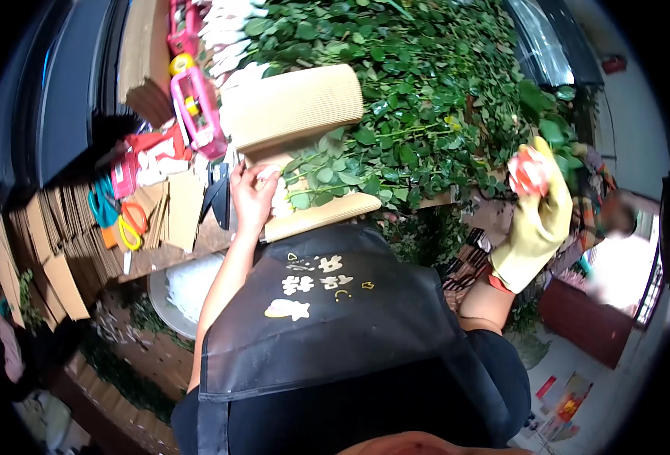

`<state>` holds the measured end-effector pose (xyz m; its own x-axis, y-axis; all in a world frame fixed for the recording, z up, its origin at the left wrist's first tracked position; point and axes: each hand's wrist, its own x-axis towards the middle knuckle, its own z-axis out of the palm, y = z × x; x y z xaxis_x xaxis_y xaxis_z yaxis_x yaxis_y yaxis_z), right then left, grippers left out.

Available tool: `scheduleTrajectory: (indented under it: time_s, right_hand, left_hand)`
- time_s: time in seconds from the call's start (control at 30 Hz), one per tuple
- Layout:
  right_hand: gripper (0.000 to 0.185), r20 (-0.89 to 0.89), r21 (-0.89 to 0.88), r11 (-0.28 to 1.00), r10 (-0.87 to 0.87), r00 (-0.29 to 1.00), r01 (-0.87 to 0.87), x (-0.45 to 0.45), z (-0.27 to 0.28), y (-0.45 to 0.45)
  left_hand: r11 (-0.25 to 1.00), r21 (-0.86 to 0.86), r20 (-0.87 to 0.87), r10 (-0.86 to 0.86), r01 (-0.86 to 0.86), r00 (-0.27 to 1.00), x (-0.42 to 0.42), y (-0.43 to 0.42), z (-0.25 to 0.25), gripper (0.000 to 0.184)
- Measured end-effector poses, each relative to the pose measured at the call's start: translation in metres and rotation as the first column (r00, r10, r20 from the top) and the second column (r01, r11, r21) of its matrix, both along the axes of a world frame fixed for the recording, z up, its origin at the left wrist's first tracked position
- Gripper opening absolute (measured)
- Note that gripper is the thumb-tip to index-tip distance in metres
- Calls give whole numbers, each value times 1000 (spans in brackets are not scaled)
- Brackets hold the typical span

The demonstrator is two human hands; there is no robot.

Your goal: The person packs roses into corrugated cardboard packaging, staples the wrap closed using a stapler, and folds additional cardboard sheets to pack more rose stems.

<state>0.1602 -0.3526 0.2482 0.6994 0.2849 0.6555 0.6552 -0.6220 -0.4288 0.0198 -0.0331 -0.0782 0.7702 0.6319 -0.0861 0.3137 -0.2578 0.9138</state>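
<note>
My left hand (252, 199) is bare, its thumb and fingers curled together at a row of white rose heads (280, 203). What sits between its fingertips I cannot make out. The rose heads lie on a sheet of tan corrugated cardboard (324, 216), whose upper flap (297, 106) bends up over them. Their leafy stems (350, 171) point right. Off to the right, my right hand (541, 216) wears a yellow rubber glove and is closed on a pink-and-white rose (528, 173), held up with its leaves (555, 133) behind it.
A thick pile of leafy stems (426, 83) covers the table's back. At left are pink tape dispensers (198, 114), orange-and-yellow scissors (132, 226), teal-handled scissors (103, 203) and cardboard pieces (70, 235). A round basin (191, 292) stands below. Another person (604, 205) is at far right.
</note>
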Motion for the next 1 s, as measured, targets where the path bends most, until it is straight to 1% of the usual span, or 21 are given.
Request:
scheduleTrajectory:
  time_s: [0.03, 0.07, 0.1, 0.13, 0.17, 0.2, 0.27, 0.3, 0.37, 0.4, 0.53, 0.57, 0.6, 0.67, 0.73, 0.77, 0.8, 0.87, 0.9, 0.93, 1.0]
  right_hand:
    - [28, -6, -120, 986, -114, 994, 112, 5, -3, -13]
    - [27, -136, -255, 939, -269, 953, 229, 3, 0, -19]
    - [30, -229, -466, 828, -454, 861, 313, 4, -1, -26]
    - [34, -276, -660, 673, -631, 725, 334, 6, -6, -35]
    - [31, -321, -692, 669, -621, 715, 270, 7, -17, -49]
    - [35, -300, -792, 586, -618, 727, 171, 8, -35, -72]
    - [37, -359, -733, 677, -472, 805, 70, 22, -48, -64]
    - [40, -443, -647, 758, -466, 766, 87, 28, -44, -35]
    - [36, -513, -387, 920, -161, 843, -60, 58, -76, -9]
    - [35, -537, -316, 942, -78, 840, -115, 69, -85, 14]
    - [28, -379, -388, 872, 145, 914, -299, 141, -184, 82]
    - [25, -332, -605, 730, 133, 934, -319, 164, -206, 101]
    - [24, -320, -676, 683, 66, 945, -277, 175, -229, 117]
    - [28, -377, -850, 406, -26, 926, -335, 181, -243, 143]
    - [26, -438, -843, 393, -107, 893, -366, 184, -220, 160]
    - [22, -446, -786, 515, -90, 891, -342, 183, -202, 160]
    - [17, -256, -696, 683, 50, 965, -220, 180, -203, 152]
    - [12, -53, -583, 785, 221, 974, -210, 181, -179, 142]
    - [8, -147, -605, 763, 174, 974, -228, 191, -183, 138]
    - [5, -274, -663, 708, 70, 959, -241, 203, -173, 133]
    - [8, -380, -562, 825, -196, 904, -57, 203, -152, 116]
  left_hand:
    - [1000, 10, 3, 1, -1, 1000, 0, 0, 1, 34]
    - [1000, 20, 7, 7, -7, 1000, -1, -1, 1, 34]
    - [1000, -3, 11, 2, -2, 1000, -1, -1, 2, 34]
    - [999, -40, 11, 5, -5, 1000, -1, 0, 0, 33]
    - [997, -82, -1, 9, -9, 1000, -1, 1, -3, 34]
    - [996, -94, -13, 2, -3, 1000, -2, 2, -6, 35]
    - [992, -127, -35, 5, -9, 999, -2, 4, -7, 36]
    - [990, -139, -44, 4, -10, 999, -2, 4, -8, 37]
    - [992, -126, -52, -5, -2, 999, -3, 6, -10, 36]
    - [992, -128, -55, -5, -2, 998, -3, 7, -12, 36]
    - [987, -163, -57, -6, -4, 998, -2, 6, 0, 36]
    - [985, -170, -60, -12, 1, 998, -2, 7, 4, 35]
    - [999, -23, -33, -27, 27, 999, -3, 7, -1, 36]
    - [999, -35, -52, -33, 31, 998, -4, 8, 1, 34]
    - [999, -34, -64, -17, 15, 998, -4, 6, 5, 33]
    - [1000, -9, -65, -14, 14, 998, -4, 5, 7, 33]
    - [999, 39, -75, -27, 30, 997, -4, 5, 6, 32]
    - [999, -35, -59, -9, 7, 998, -4, 4, 8, 31]
    - [1000, -2, -28, -11, 11, 1000, -5, 5, -2, 29]
    - [999, -51, -40, 2, -4, 999, -4, 2, 3, 29]
    - [991, -129, -47, 20, -26, 999, -4, 1, 8, 28]
